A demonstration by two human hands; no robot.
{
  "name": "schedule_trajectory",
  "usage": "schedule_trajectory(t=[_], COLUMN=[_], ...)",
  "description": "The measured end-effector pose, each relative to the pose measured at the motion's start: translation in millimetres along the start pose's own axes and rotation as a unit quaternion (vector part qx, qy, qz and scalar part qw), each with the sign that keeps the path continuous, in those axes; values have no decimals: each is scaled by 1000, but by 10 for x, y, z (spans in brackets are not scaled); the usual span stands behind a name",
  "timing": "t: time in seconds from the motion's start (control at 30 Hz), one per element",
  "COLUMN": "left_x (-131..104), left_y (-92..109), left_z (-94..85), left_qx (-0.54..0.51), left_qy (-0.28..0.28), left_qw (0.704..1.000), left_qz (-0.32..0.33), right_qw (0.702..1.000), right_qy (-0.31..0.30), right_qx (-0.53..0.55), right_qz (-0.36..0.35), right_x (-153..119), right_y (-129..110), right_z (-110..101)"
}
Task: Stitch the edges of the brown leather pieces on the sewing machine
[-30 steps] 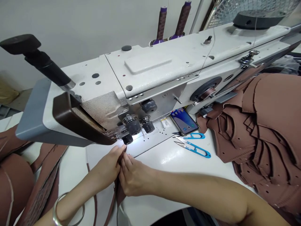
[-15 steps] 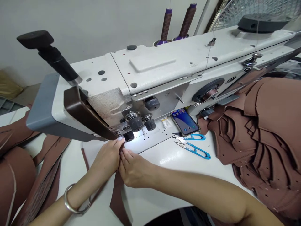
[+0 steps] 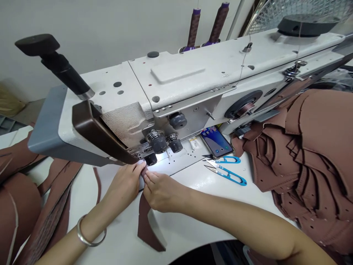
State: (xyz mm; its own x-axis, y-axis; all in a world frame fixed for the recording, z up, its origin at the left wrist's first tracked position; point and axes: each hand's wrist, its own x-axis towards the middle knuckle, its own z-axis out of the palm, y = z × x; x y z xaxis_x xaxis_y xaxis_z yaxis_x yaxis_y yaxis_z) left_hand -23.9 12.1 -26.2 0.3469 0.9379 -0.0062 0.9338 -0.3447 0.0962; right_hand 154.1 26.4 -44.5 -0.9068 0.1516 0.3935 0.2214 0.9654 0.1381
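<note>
Left hand point(image 3: 127, 180) and right hand point(image 3: 162, 193) pinch a brown strip point(image 3: 146, 225), its far end hidden at the sewing machine point(image 3: 182, 79).

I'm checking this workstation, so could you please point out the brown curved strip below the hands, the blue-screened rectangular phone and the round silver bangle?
Brown curved strip point(image 3: 146, 225): head view, on its lower part.
Blue-screened rectangular phone point(image 3: 217, 141): head view, on its screen.
Round silver bangle point(image 3: 79, 232): head view, on its band.

Left hand point(image 3: 128, 180), right hand point(image 3: 162, 192), both holding brown strip point(image 3: 146, 226), sewing machine point(image 3: 176, 79), blue snips point(image 3: 233, 177)
</note>
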Motion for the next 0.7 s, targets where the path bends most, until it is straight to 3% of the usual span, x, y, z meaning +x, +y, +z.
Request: schedule_trajectory(t=[0.2, 0.37, 0.53, 0.7], left_x=[71, 199, 292, 369], left_y=[65, 261, 426, 403], left_z=[-111, -301, -444, -486], left_qx=[22, 42, 24, 7], left_qy=[-42, -145, -201, -231], left_qw=[999, 987, 974, 966], left_qz=[-15, -59, -105, -112], right_qw=[1000, 999, 997, 999], right_qy=[-13, -24, -52, -29], right_qx=[0, 22, 50, 11], right_qz=[-7, -13, -7, -14], right_x=[-15, -17, -5, -12], right_y=[126, 276, 332, 290], right_z=[-9, -90, -126, -45])
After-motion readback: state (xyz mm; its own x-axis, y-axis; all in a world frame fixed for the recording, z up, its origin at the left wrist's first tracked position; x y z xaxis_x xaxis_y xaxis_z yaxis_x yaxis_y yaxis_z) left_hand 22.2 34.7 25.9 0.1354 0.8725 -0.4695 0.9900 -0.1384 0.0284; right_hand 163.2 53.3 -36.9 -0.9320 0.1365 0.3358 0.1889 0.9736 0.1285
